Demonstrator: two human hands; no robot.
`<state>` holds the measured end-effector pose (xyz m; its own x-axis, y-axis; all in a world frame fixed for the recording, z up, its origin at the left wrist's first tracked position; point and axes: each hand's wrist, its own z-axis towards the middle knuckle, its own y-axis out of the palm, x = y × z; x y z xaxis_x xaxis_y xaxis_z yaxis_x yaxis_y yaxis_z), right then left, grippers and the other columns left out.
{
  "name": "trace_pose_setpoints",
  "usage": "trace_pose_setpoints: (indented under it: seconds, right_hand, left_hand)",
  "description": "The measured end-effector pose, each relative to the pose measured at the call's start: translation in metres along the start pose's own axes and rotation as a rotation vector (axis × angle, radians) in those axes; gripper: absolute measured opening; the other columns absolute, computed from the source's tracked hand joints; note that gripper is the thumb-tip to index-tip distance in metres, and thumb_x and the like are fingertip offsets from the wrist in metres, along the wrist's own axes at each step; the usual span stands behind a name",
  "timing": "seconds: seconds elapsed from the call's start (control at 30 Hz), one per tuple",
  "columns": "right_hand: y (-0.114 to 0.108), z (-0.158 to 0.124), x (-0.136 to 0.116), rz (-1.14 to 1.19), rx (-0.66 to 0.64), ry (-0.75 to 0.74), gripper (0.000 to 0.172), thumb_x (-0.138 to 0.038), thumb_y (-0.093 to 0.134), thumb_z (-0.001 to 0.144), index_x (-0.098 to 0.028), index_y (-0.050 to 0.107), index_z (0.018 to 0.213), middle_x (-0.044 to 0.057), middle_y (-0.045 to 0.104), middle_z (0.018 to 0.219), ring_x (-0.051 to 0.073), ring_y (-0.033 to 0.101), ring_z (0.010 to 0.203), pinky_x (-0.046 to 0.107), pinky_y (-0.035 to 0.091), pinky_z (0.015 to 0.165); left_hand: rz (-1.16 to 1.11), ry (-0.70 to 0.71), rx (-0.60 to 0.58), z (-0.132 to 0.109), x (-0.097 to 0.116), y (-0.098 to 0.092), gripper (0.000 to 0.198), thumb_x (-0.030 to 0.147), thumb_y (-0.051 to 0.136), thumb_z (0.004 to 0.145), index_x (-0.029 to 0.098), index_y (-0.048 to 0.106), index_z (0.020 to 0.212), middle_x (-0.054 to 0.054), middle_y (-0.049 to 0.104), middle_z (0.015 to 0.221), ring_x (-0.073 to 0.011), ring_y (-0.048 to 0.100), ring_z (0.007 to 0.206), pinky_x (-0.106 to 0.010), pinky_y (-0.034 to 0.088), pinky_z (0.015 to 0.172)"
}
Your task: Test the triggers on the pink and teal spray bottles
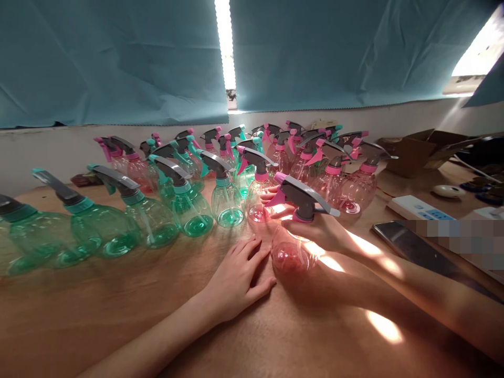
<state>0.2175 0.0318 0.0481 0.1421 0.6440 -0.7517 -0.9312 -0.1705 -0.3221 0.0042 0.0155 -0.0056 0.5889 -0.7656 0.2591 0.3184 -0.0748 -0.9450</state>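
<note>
My left hand [242, 270] lies flat on the wooden table with its fingers outstretched, close to the left side of a clear pink spray bottle [289, 257]. This bottle stands nearest me, with a grey and pink trigger head. Behind its neck is my right hand [325, 231], fingers spread and pointing left. The bottle partly covers that hand, so I cannot tell whether they touch. Its fingertips come close to another pink spray bottle [260, 210] just behind. Left of that stand green spray bottles [228, 210] [192, 218] in a row.
More pink and green bottles crowd the back, including a pink bottle [356, 191] on the right. Farther right are an open cardboard box [413, 152], a white mouse [448, 191], a power strip [419, 207] and a phone [409, 244]. Blue-green curtains [118, 63] hang behind.
</note>
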Motion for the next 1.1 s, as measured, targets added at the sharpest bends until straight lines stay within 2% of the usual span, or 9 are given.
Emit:
trace_pose_setpoints:
  seconds: [0.23,0.6,0.83,0.97,1.1]
  right_hand:
    - [-0.001,0.0004,-0.0014,-0.036,0.004,0.028,0.076,0.003,0.05,0.077,-0.026,0.034,0.145,0.008,0.063,0.126,0.021,0.058,0.118,0.027,0.058,0.079]
    - [-0.0013,0.0013,-0.0036,-0.084,-0.003,0.062,0.078,0.004,0.049,0.075,-0.024,0.032,0.145,0.009,0.063,0.125,0.022,0.057,0.119,0.029,0.057,0.081]
    - [-0.0022,0.0012,-0.0044,-0.094,-0.01,0.059,0.071,0.006,0.049,0.073,-0.023,0.042,0.138,0.008,0.063,0.124,0.022,0.058,0.116,0.029,0.057,0.08]
    - [-0.0026,0.0012,-0.0032,-0.095,0.003,0.046,0.065,0.007,0.05,0.072,-0.021,0.05,0.131,0.008,0.063,0.123,0.021,0.058,0.114,0.031,0.054,0.086]
    - [-0.003,0.0015,-0.0014,-0.1,0.01,0.042,0.065,0.006,0.05,0.072,-0.021,0.049,0.132,0.007,0.064,0.122,0.021,0.059,0.112,0.031,0.053,0.086]
  left_hand:
    - [-0.003,-0.006,-0.002,0.0007,-0.0002,-0.0007,0.051,0.044,0.056,0.091,0.017,0.05,0.134,-0.016,0.045,0.142,-0.0324,0.04,0.131,-0.051,0.035,0.107]
    - [-0.011,-0.008,-0.003,0.0008,0.0001,-0.0012,0.051,0.044,0.056,0.091,0.017,0.05,0.134,-0.016,0.044,0.143,-0.0323,0.04,0.131,-0.05,0.034,0.108]
    - [-0.008,-0.012,-0.01,0.0015,0.0007,-0.0021,0.051,0.043,0.057,0.091,0.016,0.05,0.133,-0.016,0.045,0.143,-0.0326,0.04,0.131,-0.05,0.034,0.107]
    - [-0.002,-0.01,-0.016,0.0018,0.0008,-0.0024,0.051,0.043,0.057,0.091,0.014,0.051,0.133,-0.017,0.044,0.143,-0.0328,0.039,0.131,-0.049,0.033,0.108]
    - [-0.007,-0.011,-0.015,0.0016,0.0006,-0.0027,0.051,0.042,0.057,0.091,0.014,0.051,0.133,-0.017,0.045,0.143,-0.0327,0.039,0.131,-0.049,0.033,0.108]
